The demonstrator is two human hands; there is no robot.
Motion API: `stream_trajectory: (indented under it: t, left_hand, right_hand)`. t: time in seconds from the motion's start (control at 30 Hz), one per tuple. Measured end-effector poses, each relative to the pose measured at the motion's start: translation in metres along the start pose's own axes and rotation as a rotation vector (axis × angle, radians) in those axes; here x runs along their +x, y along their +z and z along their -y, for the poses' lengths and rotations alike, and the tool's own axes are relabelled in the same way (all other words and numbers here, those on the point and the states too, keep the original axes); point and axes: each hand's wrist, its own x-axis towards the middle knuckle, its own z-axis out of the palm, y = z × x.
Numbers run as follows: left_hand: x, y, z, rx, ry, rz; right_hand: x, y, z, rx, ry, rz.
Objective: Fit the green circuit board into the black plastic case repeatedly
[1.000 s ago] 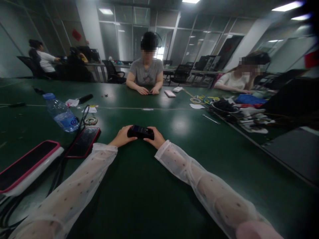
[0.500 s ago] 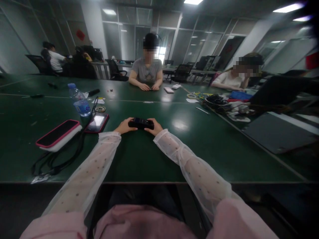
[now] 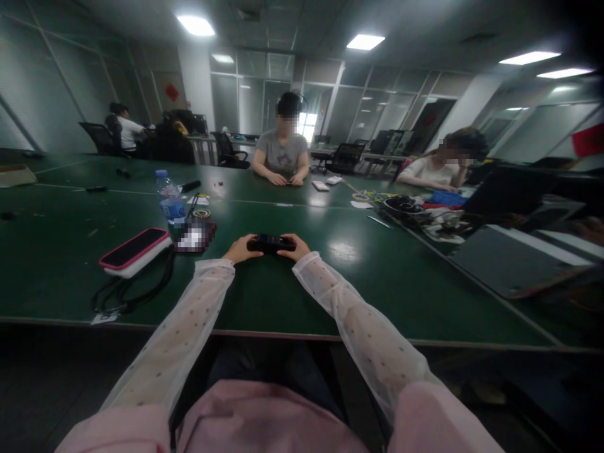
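Note:
A small black phone-like device [image 3: 270,243] is held sideways in front of me, with its dark top face tilted toward me. My left hand [image 3: 241,248] grips its left end, thumb along the near edge. Around the right end closes my right hand [image 3: 297,246], also with the thumb in front. Whether the device rests on the green table [image 3: 278,302] or hovers just over it, I cannot tell. To the left of my left hand lies a blurred-out flat device [image 3: 194,238], and beyond that a pink-rimmed black phone [image 3: 136,247] on a white object.
A water bottle [image 3: 170,198] stands at the left, near a tape roll [image 3: 201,214]. A black strap [image 3: 155,286] loops across the table. Tangled cables [image 3: 401,204] and a grey laptop-like slab [image 3: 512,261] are at the right. A person [image 3: 282,154] sits opposite.
My view has tilted up and turned slightly left, so the scene sits lower and the left-side objects shift right. Both hands still hold the black device.

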Motion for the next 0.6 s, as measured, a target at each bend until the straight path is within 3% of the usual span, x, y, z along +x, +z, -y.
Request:
stream_trajectory:
  t: [0.6]
  left_hand:
    - [0.0062, 0.0042, 0.0088, -0.089, -0.011, 0.01]
  right_hand:
    - [0.0024, -0.0032, -0.0009, 0.171, 0.05, -0.044]
